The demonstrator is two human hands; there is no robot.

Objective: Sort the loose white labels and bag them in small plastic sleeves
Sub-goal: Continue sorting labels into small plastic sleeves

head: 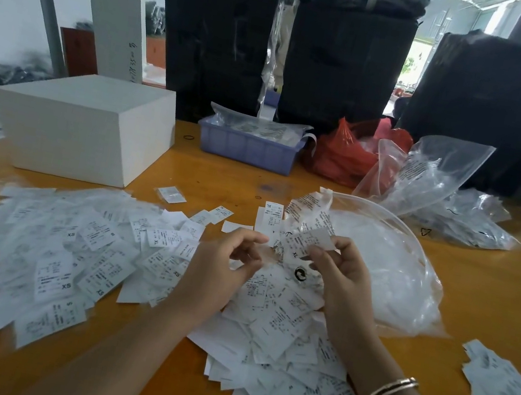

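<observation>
1. Loose white labels [108,261], printed with size marks such as XS and XL, are spread in a wide heap over the orange table [476,305].
2. One label [312,239] and a clear sleeve [292,248] are pinched in the right hand [339,274]; left hand [223,260] is curled, seemingly gripping nothing.
3. Labels are judged light, limp, slippery; edge pinching is advised.

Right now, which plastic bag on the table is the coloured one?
The red bag, at the far edge just right of the blue tray. The other bags around it are clear plastic, including the large one beside the right hand.
</observation>
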